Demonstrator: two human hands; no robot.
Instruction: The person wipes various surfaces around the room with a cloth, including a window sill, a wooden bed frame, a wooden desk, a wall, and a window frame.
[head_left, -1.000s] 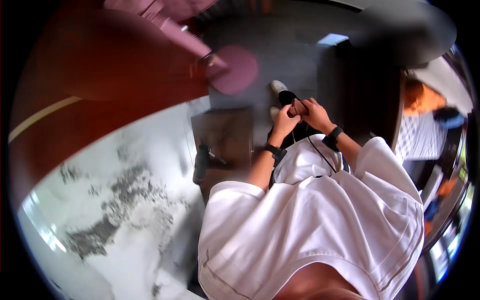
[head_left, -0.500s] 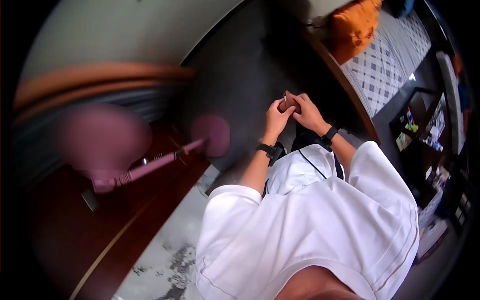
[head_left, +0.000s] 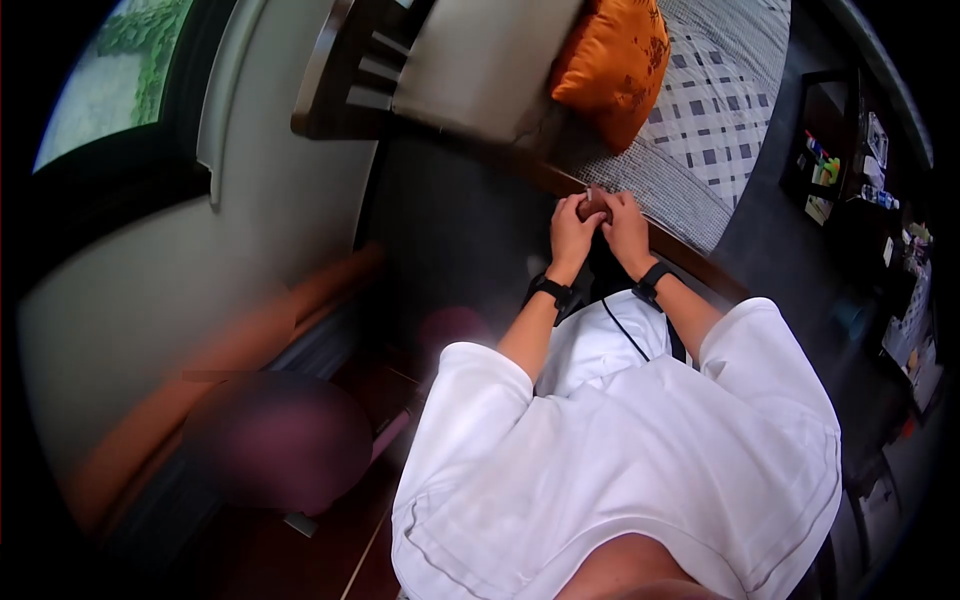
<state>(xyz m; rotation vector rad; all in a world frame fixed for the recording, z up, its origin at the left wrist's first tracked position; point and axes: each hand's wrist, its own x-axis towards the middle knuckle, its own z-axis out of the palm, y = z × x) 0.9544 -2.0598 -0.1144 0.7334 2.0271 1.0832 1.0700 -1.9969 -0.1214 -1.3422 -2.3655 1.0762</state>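
Observation:
In front of my body, my left hand (head_left: pixel 573 232) and my right hand (head_left: pixel 627 226) are close together. Between them they grip a small brown object (head_left: pixel 595 204) with a pale bit at its upper edge; it is too small to name. The fingers of both hands are closed around it, with the thumbs on the near side. Each wrist wears a black band. A thin black cable (head_left: pixel 626 328) runs down over my white clothing below the hands.
Just beyond my hands is a wooden-edged seat with a patterned cover (head_left: pixel 700 110) and an orange cushion (head_left: pixel 618 75). A wooden chair (head_left: pixel 345 85) stands at upper left, near a window (head_left: pixel 125 70). A blurred pink fan (head_left: pixel 290 440) stands lower left. Cluttered shelves (head_left: pixel 845 165) line the right.
My view has swung toward the left, bringing the window and chair in. The covered seat and cushion now lie nearer my hands. Both hands still grip the small brown object.

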